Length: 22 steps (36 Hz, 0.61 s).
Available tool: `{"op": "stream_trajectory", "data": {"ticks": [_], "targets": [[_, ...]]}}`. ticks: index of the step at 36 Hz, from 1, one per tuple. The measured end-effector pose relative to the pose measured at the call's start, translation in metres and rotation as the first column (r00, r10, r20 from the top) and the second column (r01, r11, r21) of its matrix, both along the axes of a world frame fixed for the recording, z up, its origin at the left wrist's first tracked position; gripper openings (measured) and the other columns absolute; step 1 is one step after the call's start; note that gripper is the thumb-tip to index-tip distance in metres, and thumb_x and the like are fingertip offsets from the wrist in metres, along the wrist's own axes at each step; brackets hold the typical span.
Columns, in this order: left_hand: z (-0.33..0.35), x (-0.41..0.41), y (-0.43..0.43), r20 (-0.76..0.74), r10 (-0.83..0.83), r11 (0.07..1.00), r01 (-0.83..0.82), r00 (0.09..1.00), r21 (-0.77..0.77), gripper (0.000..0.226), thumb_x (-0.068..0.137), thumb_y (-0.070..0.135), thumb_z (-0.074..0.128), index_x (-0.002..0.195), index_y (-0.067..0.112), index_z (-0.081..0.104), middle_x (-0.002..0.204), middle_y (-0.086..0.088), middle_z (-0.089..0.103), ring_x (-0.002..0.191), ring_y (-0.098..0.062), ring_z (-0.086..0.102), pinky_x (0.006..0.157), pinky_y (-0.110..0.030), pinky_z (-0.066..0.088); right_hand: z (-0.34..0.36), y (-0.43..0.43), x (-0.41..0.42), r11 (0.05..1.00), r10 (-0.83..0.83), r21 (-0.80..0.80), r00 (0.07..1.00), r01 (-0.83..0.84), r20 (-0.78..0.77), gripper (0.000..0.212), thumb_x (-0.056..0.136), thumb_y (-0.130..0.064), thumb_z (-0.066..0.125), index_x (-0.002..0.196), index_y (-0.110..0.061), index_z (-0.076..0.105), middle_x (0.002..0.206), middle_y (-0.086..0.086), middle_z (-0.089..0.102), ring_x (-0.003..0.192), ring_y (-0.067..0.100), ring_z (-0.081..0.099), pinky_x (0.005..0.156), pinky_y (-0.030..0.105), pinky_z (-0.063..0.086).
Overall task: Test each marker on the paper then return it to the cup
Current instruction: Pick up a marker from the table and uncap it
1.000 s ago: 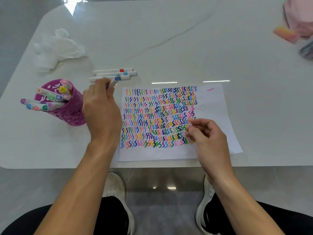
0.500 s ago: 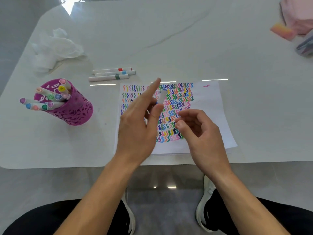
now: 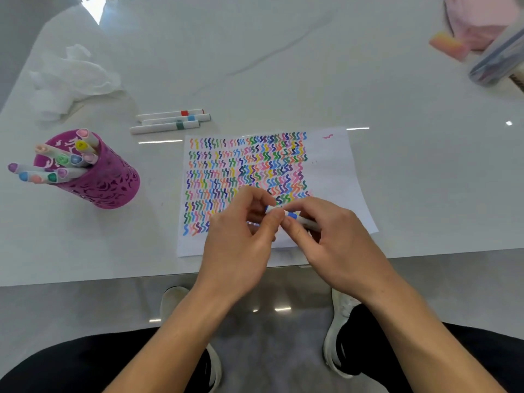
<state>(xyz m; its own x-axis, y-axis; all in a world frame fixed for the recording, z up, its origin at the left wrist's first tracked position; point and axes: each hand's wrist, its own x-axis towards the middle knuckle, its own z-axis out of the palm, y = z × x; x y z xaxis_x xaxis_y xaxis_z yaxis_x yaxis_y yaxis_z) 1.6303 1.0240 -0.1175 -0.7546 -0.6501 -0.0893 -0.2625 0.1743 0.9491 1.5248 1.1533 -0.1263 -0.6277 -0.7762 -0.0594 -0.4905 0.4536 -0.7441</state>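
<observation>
A white marker with a blue band (image 3: 295, 216) is held between both hands above the near part of the paper (image 3: 331, 177). My left hand (image 3: 243, 236) pinches its left end, and my right hand (image 3: 331, 236) grips the barrel. The paper is covered with rows of coloured squiggles. A purple perforated cup (image 3: 105, 182) stands at the left with several markers leaning out of it. Three white markers (image 3: 170, 120) lie side by side beyond the paper's far left corner.
Crumpled white tissue (image 3: 71, 78) lies at the far left. A pink cloth (image 3: 482, 21), a pink-orange block (image 3: 448, 46) and a clear pencil case (image 3: 499, 61) sit at the far right. The table's near edge (image 3: 85, 279) runs just under my wrists.
My left hand carried the blue marker from beside the three lying markers over to the paper. My right hand rose from the paper and took hold of the marker's other end.
</observation>
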Motion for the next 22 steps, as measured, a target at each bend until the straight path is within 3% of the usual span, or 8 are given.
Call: {"op": "stream_trajectory", "data": {"ticks": [4,8,15,18,22], "targets": [[-0.001,-0.001,0.002,0.116,-0.142,0.980,0.156,0.983,-0.121,0.011,0.099,0.018,0.061,0.100,0.028,0.066,0.082,0.013,0.069,0.075,-0.007,0.068,0.074,-0.039,0.058,-0.003,0.007,-0.003,0.998,0.031,0.055,0.997,-0.026,-0.078,0.027,0.101,-0.051,0.056,0.099,-0.027,0.070,0.083,-0.013,0.060,0.073,0.002,0.053,0.064,0.018,0.038],[0.001,-0.002,0.005,0.170,-0.170,0.957,0.204,0.971,-0.206,0.019,0.099,0.019,0.059,0.105,0.030,0.073,0.084,0.018,0.068,0.075,-0.003,0.067,0.072,-0.027,0.055,0.000,0.013,-0.007,0.994,0.056,0.095,0.994,-0.047,-0.095,0.029,0.101,-0.055,0.052,0.101,-0.031,0.069,0.086,-0.011,0.065,0.078,0.007,0.057,0.069,0.031,0.048],[-0.003,-0.006,0.010,0.178,-0.169,0.984,0.178,0.969,-0.032,0.020,0.101,0.016,0.055,0.097,0.027,0.071,0.068,0.011,0.068,0.062,-0.005,0.066,0.061,-0.012,0.049,0.004,0.017,-0.004,0.969,0.065,0.244,0.989,-0.031,-0.135,0.038,0.103,-0.061,0.044,0.086,-0.028,0.052,0.067,-0.008,0.050,0.070,0.022,0.054,0.064,0.038,0.040],[-0.005,-0.009,0.010,0.146,-0.170,0.984,0.159,0.975,0.083,0.023,0.102,0.011,0.054,0.095,0.024,0.072,0.070,0.005,0.070,0.060,-0.013,0.065,0.062,-0.020,0.052,0.004,0.017,-0.005,0.965,0.063,0.261,0.984,-0.018,-0.165,0.042,0.104,-0.062,0.040,0.087,-0.026,0.053,0.063,-0.007,0.047,0.070,0.025,0.056,0.061,0.038,0.039],[-0.004,-0.011,0.011,0.081,-0.126,0.987,0.116,0.989,0.114,0.026,0.101,0.007,0.055,0.091,0.023,0.073,0.070,0.002,0.071,0.060,-0.017,0.066,0.064,-0.029,0.055,0.006,0.017,-0.003,0.978,0.019,0.207,0.977,0.026,-0.213,0.041,0.098,-0.062,0.040,0.081,-0.026,0.048,0.053,-0.006,0.041,0.061,0.022,0.050,0.055,0.035,0.036]]}}
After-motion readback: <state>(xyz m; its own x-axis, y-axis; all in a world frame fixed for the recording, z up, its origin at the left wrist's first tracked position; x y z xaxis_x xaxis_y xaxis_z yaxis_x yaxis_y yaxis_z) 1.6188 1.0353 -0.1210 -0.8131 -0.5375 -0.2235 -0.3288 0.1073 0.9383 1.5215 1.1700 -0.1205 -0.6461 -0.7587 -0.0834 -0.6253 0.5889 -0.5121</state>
